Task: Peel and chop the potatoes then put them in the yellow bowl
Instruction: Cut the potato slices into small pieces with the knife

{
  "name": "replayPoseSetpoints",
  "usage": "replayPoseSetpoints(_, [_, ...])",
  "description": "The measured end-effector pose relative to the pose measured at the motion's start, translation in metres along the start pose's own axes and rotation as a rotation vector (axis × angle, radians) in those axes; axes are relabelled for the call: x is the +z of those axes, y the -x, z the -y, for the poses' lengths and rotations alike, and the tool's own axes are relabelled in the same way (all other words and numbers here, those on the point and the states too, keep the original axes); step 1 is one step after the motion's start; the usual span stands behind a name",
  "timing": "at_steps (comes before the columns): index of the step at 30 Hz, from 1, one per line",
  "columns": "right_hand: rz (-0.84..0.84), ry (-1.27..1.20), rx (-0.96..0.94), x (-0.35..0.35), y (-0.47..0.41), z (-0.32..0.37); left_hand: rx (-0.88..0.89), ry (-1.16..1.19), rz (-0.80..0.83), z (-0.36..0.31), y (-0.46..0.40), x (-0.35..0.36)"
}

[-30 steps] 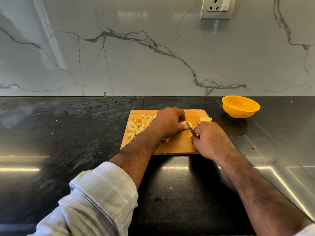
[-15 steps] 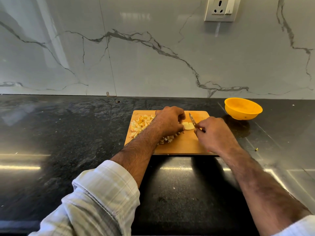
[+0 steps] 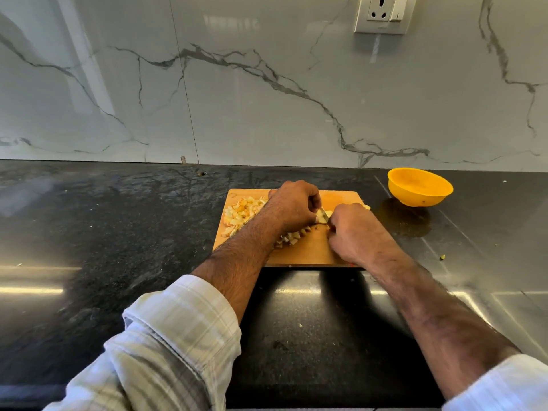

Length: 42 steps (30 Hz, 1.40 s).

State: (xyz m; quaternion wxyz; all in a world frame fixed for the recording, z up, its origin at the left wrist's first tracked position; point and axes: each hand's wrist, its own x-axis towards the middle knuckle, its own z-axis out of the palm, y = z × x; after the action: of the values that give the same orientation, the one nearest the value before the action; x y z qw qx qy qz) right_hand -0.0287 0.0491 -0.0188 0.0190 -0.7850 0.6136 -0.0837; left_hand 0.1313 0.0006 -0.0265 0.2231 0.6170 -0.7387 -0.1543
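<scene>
A wooden cutting board (image 3: 308,253) lies on the black counter. Chopped potato cubes (image 3: 241,213) are piled at its left, with more cubes (image 3: 292,237) under my left wrist. My left hand (image 3: 295,206) curls its fingers over a pale potato piece (image 3: 321,216) at the board's middle. My right hand (image 3: 354,229) grips a small knife (image 3: 324,214), its blade down on that piece next to my left fingers. The handle is hidden in my fist. A yellow bowl (image 3: 419,186) stands to the right of the board and looks empty.
The black counter (image 3: 118,232) runs to a marble wall with a socket (image 3: 384,13) above. A small potato scrap (image 3: 442,257) lies on the counter right of the board. Another potato slice (image 3: 367,207) peeks out behind my right hand.
The knife has come down from a raised tilt onto the potato piece, closer to my left fingers. My right hand has shifted slightly left. More cubes lie under my left wrist.
</scene>
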Motion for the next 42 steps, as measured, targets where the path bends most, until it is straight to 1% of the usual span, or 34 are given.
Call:
replayPoseSetpoints(2, [-0.013,-0.003,0.0,0.003,-0.001,0.002,0.008,0.002,-0.006,0.001,0.001,0.0])
replayPoseSetpoints(5, [-0.153,-0.094,0.011,0.009,-0.002,-0.008,0.01,-0.031,-0.011,0.001,0.004,-0.002])
replayPoseSetpoints(7, [-0.198,-0.142,-0.001,0.008,0.003,-0.014,0.003,-0.046,-0.009,0.002,0.004,-0.004])
replayPoseSetpoints(11, [-0.141,-0.201,-0.041,0.007,0.015,-0.011,0.0,-0.049,-0.016,0.004,0.003,-0.003])
replayPoseSetpoints(20, [0.021,0.004,-0.002,0.004,0.003,0.008,-0.043,0.007,-0.021,0.002,-0.001,0.0])
replayPoseSetpoints(22, [0.006,-0.005,-0.014,0.006,-0.002,0.009,-0.032,0.001,-0.022,0.002,0.0,0.0])
replayPoseSetpoints(26, [-0.152,-0.153,-0.054,0.01,0.004,-0.011,0.004,-0.014,-0.003,0.007,0.001,-0.002])
replayPoseSetpoints(29, [-0.227,-0.229,0.017,0.002,0.012,-0.031,0.026,-0.028,-0.019,0.011,0.002,-0.007])
replayPoseSetpoints(31, [-0.187,-0.152,0.1,0.003,0.011,-0.041,0.045,-0.02,-0.056,0.013,0.002,-0.008])
replayPoseSetpoints(33, [-0.142,-0.129,0.119,0.007,0.009,-0.042,0.048,-0.013,-0.089,0.015,0.003,-0.01])
replayPoseSetpoints(36, [-0.1,-0.156,0.065,0.007,0.01,-0.03,0.044,-0.02,-0.159,0.02,0.004,-0.015])
replayPoseSetpoints(38, [-0.102,-0.137,0.023,0.009,0.008,-0.025,0.038,-0.039,-0.206,0.022,0.004,-0.017])
replayPoseSetpoints(42, [-0.06,-0.118,-0.03,0.008,0.007,-0.022,0.043,-0.057,-0.216,0.022,0.005,-0.017])
